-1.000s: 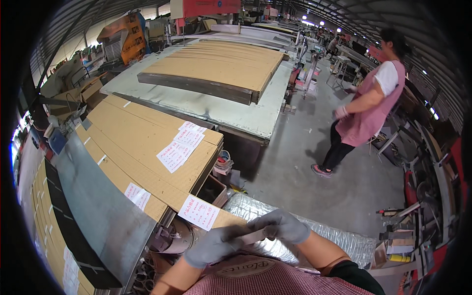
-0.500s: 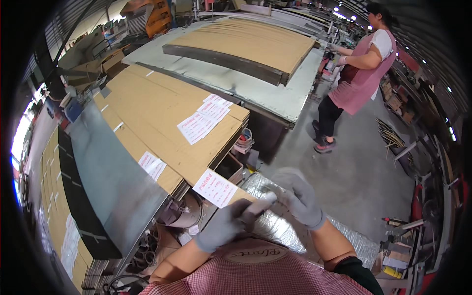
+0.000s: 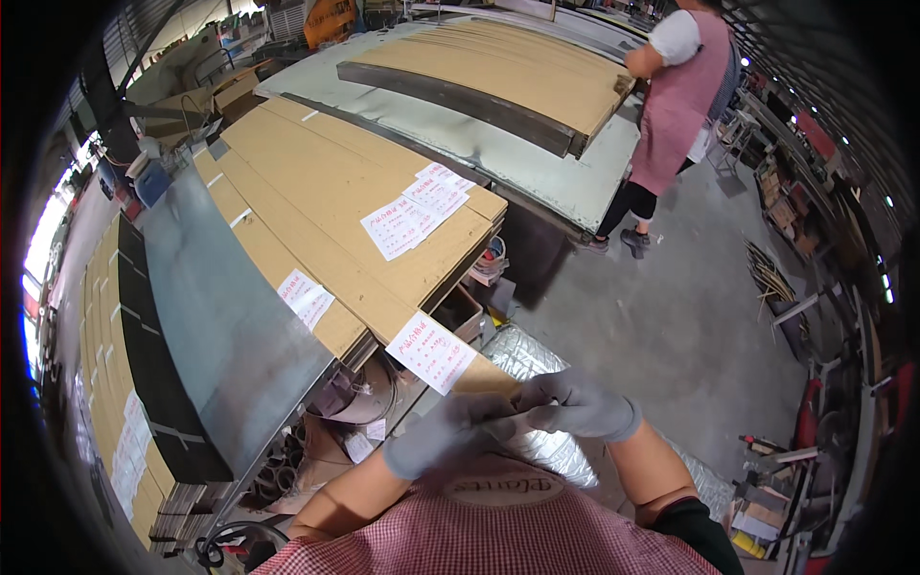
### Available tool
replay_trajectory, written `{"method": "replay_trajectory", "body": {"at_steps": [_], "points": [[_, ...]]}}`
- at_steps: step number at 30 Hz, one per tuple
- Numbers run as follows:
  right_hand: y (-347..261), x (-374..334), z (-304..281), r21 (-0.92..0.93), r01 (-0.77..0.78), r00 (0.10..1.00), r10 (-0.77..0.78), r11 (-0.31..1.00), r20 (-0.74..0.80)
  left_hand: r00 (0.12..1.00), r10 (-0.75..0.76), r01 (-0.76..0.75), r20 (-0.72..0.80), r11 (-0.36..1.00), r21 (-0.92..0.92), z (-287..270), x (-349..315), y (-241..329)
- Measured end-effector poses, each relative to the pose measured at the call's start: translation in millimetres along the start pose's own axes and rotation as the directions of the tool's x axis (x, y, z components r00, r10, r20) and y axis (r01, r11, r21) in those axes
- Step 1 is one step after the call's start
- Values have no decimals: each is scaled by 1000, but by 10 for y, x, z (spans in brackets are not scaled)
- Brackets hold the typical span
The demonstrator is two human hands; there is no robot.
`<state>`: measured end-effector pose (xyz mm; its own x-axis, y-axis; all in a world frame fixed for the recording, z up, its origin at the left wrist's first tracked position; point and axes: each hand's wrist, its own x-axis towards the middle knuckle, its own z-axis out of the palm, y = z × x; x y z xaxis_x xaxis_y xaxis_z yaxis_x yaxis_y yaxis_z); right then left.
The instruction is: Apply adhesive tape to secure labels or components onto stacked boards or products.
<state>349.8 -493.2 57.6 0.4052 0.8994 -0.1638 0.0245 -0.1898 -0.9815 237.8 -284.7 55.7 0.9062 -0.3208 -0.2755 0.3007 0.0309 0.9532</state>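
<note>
My left hand [image 3: 448,433], in a grey glove, is closed, its fingertips meeting those of my right hand [image 3: 583,406] in front of my apron. The right hand wears a grey glove too and is closed in a pinch. Between the fingers shows a small pale edge; the gloves hide what it belongs to. Just beyond my left hand lies a white paper label [image 3: 431,351] with red print, on the end of a brown board [image 3: 484,379]. More printed labels [image 3: 414,217] lie on the stack of brown boards [image 3: 316,196] further off.
A grey metal sheet [image 3: 225,297] lies left of the boards. Behind them a large table [image 3: 561,192] bears another brown stack [image 3: 498,72]. A co-worker [image 3: 676,101] in a pink apron stands at its right end. Silvery wrapped material [image 3: 522,355] lies below my hands.
My hands have come together; the pale, roll-like piece seen between them is now mostly covered. The right hand has lowered. The co-worker has turned away and stands closer to the far table.
</note>
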Motion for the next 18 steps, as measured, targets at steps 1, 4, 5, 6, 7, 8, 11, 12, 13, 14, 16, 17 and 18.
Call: {"method": "replay_trajectory", "body": {"at_steps": [1,4,5,6,7,8,11,12,13,14,16,17,18], "points": [[-82,18,9,-126,-38,999,39,991,8,1000,15,-14,-13,997,72,-8,10,53],[-133,29,59,-117,-60,998,63,991,18,993,86,-78,-85,993,94,-40,40,18],[-99,48,56,-112,-73,997,76,991,24,979,143,-135,-148,989,58,-57,50,-52],[-48,58,60,-112,122,990,-130,986,-63,894,368,-348,-256,930,122,-59,66,-192],[-35,72,83,-125,308,933,-325,943,-151,777,518,-481,-358,855,195,-92,154,-225],[-111,103,60,-332,398,868,-468,855,-165,609,709,-633,-356,704,322,-192,259,-276],[-240,233,59,-691,433,732,-673,579,-105,773,539,-401,-334,824,401,-355,162,-273],[-296,249,95,-794,341,754,-651,503,-89,771,535,-396,-347,828,397,-304,170,-248],[-364,269,121,-879,249,771,-632,407,-74,805,427,-304,-412,893,332,-203,187,-169],[-437,323,167,-918,190,815,-578,348,-51,827,313,-211,-467,943,259,-149,164,-105],[-344,353,184,-947,156,816,-577,282,-37,846,296,-177,-444,940,290,-122,131,51],[-332,379,179,-968,121,820,-572,221,-28,865,270,-137,-422,938,320,-112,142,102],[-435,438,205,-942,107,900,-433,318,-44,808,418,-163,-416,836,525,-159,228,-67]]}}
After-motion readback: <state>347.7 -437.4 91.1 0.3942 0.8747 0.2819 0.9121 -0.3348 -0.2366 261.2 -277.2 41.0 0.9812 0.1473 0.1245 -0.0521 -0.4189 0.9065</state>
